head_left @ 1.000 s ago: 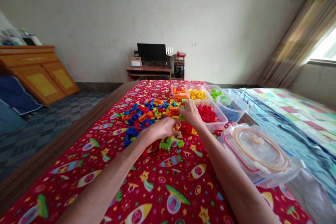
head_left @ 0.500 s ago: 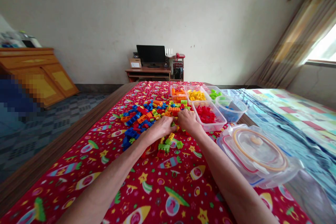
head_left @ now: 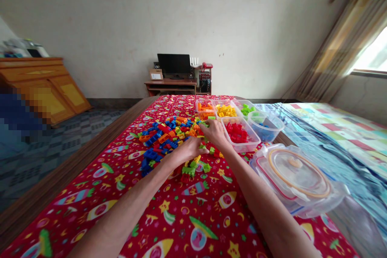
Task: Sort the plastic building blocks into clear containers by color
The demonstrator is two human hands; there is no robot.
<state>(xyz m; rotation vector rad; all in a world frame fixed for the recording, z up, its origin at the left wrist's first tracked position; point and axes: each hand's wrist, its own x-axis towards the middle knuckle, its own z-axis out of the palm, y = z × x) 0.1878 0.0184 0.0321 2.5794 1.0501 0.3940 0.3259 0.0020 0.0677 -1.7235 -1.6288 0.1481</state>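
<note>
A pile of small plastic bricks point(head_left: 165, 134) in blue, red, orange, yellow and green lies on the red rocket-print tablecloth point(head_left: 187, 213). My left hand point(head_left: 190, 149) rests on the near right edge of the pile, knuckles up and fingers curled under; what they hold is hidden. My right hand point(head_left: 213, 131) is just beyond it, beside the clear tub of red bricks point(head_left: 252, 140), with its fingers bent down onto bricks at the pile's far right. A few green, yellow and red bricks point(head_left: 193, 168) lie loose below my left hand.
Clear tubs of orange bricks point(head_left: 205, 109), yellow bricks point(head_left: 226, 109) and green bricks point(head_left: 248, 109) stand in a row at the back, with a round bowl of blue bricks point(head_left: 267, 127) to their right. Stacked clear lids point(head_left: 298, 177) lie at the near right. The table's wooden edge point(head_left: 75, 161) runs along the left.
My right hand has moved from the red tub back over the pile and a little farther away. My left hand has stayed on the pile, shifting only slightly.
</note>
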